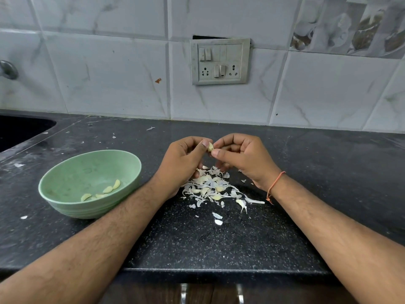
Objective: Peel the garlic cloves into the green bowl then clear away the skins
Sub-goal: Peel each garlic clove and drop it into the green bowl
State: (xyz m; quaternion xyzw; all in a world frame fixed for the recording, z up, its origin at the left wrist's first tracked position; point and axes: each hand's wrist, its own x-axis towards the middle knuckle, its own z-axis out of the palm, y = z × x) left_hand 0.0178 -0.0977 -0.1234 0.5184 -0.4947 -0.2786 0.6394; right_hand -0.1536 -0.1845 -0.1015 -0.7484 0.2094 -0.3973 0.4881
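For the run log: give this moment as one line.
stage: peeling | left hand and right hand: pinching one garlic clove | green bowl: some peeled cloves | skins: piled on counter, uncleared

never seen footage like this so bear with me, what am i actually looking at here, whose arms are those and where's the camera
There is no machine here. The single picture comes from a wide-angle camera worn on a person's head, looking forward and down, so the two bare arms reaching in from the bottom belong to the wearer.

The left hand and the right hand are raised together over a dark speckled kitchen counter. Between their fingertips they pinch one garlic clove, apparently peeling it.

Below the hands lies a pile of papery skins, with some cloves mixed in. To the left stands a green bowl holding a few peeled cloves. An orange thread circles the right wrist.

Behind is a tiled wall with a switch and socket panel, and a sink corner at far left.
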